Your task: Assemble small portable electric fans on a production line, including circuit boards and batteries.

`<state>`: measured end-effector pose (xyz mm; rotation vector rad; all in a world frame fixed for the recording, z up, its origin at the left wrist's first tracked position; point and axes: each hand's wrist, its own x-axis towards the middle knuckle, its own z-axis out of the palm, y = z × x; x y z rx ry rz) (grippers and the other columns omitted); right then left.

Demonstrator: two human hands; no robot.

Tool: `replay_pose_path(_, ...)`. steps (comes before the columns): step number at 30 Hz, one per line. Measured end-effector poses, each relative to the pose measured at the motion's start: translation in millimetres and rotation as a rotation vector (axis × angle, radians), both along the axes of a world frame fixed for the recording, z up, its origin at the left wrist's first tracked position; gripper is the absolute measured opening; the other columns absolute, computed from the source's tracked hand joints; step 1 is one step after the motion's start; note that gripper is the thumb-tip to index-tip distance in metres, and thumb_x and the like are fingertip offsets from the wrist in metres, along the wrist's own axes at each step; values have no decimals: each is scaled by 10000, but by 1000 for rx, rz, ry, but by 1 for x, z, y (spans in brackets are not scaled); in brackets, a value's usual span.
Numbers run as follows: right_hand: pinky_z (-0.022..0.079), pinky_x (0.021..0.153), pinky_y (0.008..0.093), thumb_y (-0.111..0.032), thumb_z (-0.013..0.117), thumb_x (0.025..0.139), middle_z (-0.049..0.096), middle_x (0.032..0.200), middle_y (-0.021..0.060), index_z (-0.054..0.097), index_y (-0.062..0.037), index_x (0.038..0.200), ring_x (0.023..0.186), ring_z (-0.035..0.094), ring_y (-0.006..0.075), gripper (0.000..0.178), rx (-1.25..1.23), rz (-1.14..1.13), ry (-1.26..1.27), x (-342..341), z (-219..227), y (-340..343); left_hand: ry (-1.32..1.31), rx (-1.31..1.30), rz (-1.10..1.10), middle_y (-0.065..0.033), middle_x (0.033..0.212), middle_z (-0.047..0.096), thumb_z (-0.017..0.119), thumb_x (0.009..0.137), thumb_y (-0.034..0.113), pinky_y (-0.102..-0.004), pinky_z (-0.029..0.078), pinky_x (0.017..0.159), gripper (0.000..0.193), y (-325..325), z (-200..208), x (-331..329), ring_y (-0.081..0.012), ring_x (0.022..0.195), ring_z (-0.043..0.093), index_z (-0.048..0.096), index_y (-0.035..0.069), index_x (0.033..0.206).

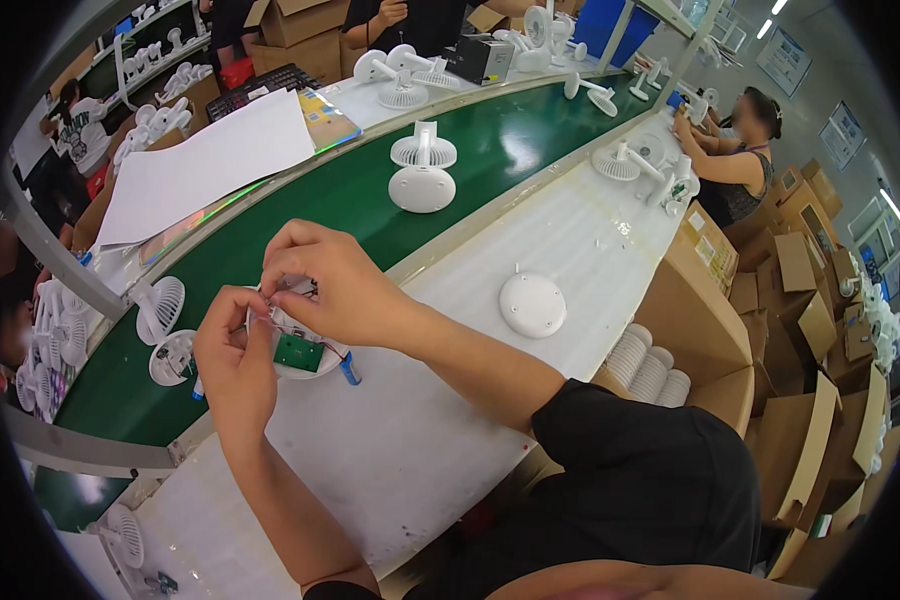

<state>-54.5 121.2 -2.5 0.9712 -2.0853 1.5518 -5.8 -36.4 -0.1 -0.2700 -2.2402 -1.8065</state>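
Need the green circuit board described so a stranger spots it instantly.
Find the long green belt, then the white worktop along its near side. Left of centre, near where they meet, the left hand and right hand are over a round white housing. The circuit board is the flat green rectangle inside it, unlike the blue cylinder to its right.

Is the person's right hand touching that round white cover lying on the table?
Apart. The head view shows a strip of white tabletop between the right hand and the round white cover.
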Motion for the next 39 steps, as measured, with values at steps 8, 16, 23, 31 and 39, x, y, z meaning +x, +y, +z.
replay_pose_path(8,437,579,273,-52,662,839,606,822,67,640,-30,918,661,573,163,84,25,-143,-74,-4,8,13,80,117,397,-24,832,573,486,858,-58,-199,383,650,149,-10,-18,-16,-89,705,469,564,48,928)
replay_pose_path(16,423,470,298,-209,628,945,588,649,58,518,-15,1064,466,522,154,252,168,75,-722,3,6,2,74,182,529,-64,898,628,501,882,-33,-234,448,728,126,-13,-23,-20,-123,806,551,578,41,948)
replay_pose_path(23,452,503,284,-236,643,932,614,692,63,550,-5,1094,514,558,145,297,245,-31,-661,-6,0,7,81,119,573,-74,887,634,510,881,-37,-233,461,745,129,-5,-18,-17,-134,818,569,587,31,959)
replay_pose_path(31,437,514,256,-256,624,917,632,695,63,660,-9,992,540,564,136,260,312,-118,-647,-21,8,29,-20,175,405,-112,938,656,536,841,-65,-226,468,694,213,-17,-6,-10,-125,750,568,610,15,1024)
replay_pose_path(39,489,681,333,-227,625,900,647,952,156,664,-40,1064,832,622,237,251,353,-551,-364,-67,-30,61,-20,-125,-73,-90,917,696,557,771,-95,-233,449,577,398,0,9,7,-125,617,523,676,23,1133)
